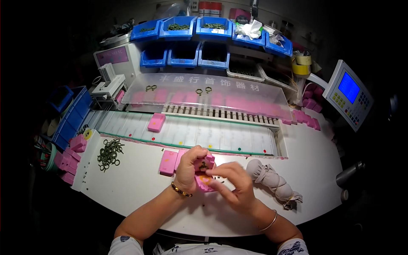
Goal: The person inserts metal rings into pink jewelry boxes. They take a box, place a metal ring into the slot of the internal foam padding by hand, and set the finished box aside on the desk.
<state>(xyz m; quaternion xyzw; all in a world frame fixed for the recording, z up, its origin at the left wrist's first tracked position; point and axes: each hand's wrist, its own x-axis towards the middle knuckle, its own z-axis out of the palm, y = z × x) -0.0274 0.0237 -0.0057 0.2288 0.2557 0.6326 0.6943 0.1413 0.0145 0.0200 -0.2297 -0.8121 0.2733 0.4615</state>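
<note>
The left hand (187, 166) clasped an opened pink mold (206, 187) above the white table (108, 193); the right hand (236, 183) curled at its opening, whether pinching anything one could not tell.

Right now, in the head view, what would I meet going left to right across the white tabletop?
Pile of dark green rings → flat pink block → left hand, holding pink pieces → right hand → tied grey cloth bundle.
</note>
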